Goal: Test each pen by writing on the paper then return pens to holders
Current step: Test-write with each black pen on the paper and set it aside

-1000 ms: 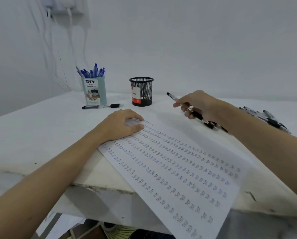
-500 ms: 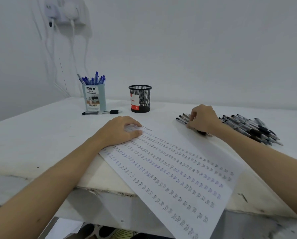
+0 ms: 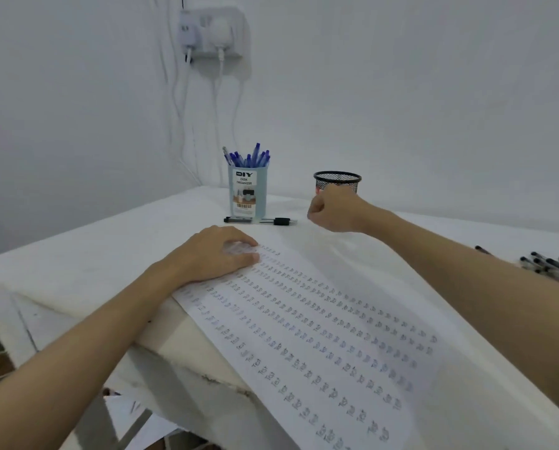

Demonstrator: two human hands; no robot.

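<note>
Having left the pile of black pens (image 3: 550,264) at three o'clock, the right hand (image 3: 333,211), curled with its contents hidden, is reaching the black mesh holder (image 3: 337,180) at twelve, suggesting a return, while the left hand (image 3: 216,253) is pressing flat on the white paper (image 3: 320,336).

Left hand (image 3: 218,253) flat, right hand (image 3: 335,209) fisted, outstretched

Plain study desk (image 3: 76,254): pen holders (image 3: 247,193), wall socket (image 3: 213,37)

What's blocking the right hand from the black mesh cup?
Nothing visible. The right hand, fingers curled, is right in front of the black mesh cup, overlapping its lower part. The loose pen and blue holder sit off to its left.
</note>
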